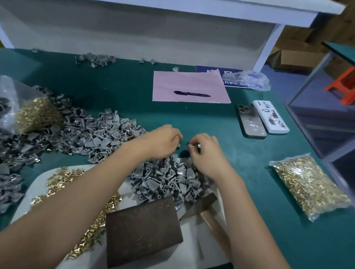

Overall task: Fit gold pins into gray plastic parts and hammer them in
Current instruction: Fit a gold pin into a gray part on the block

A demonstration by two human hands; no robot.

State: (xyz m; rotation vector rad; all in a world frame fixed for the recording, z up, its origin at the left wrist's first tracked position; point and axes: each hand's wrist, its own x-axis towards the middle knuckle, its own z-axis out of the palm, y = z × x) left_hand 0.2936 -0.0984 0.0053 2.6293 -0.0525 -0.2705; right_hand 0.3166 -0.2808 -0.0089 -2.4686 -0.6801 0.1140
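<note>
Hovering at 12 o'clock of the gray parts (165, 179), both hands curl: left hand (163, 141) pinches a part, right hand (204, 153) a small piece.

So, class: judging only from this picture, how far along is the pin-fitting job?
Done: cannot tell; no pile is clearly finished. In hand: the left hand and right hand each pinch a small piece above the gray parts, seemingly fitting a pin. Left: the hammer lies unused beside the metal block; loose pins and a full bag of pins remain.
</note>
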